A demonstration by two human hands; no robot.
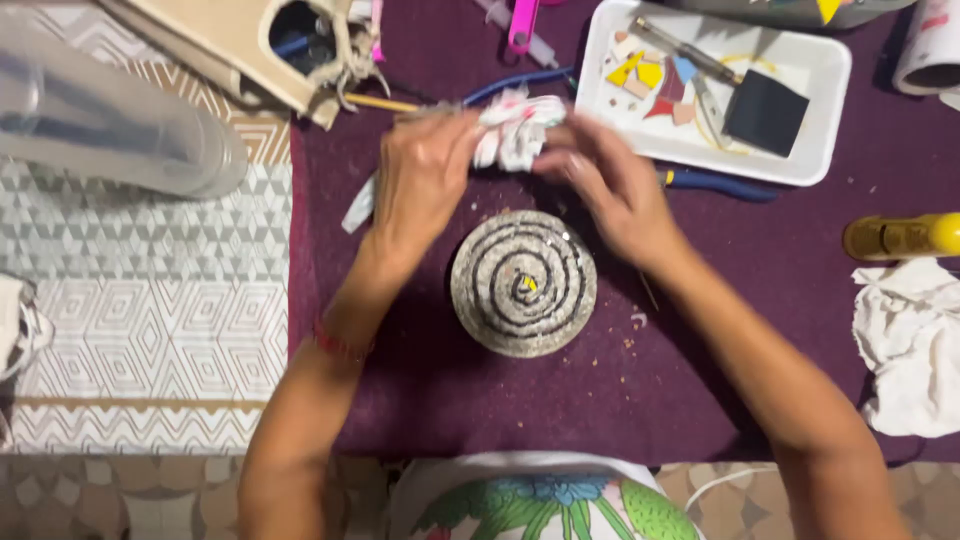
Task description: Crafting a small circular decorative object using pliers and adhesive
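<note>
Both hands meet over the purple cloth [700, 330]: the left hand [425, 175] and the right hand [605, 185] each pinch an end of a stained white rag [515, 130]. Just below them lies a round grey disc [523, 283] with a dark spiral. A white tray [815, 100] sits towards the far right corner.

Light is even and moderately bright, falling from above, with soft, short shadows. The round grey disc [523, 283] throws a faint shadow onto the purple cloth [740, 330] at its lower edge. The white tray [815, 95] is the brightest area, close to washed out along its rim. Both hands are smeared by motion blur, the right hand [610, 185] most of all, and the rag [518, 130] between them is soft. The clear plastic container [100, 120] at upper left shows pale glare and looks out of focus
</note>
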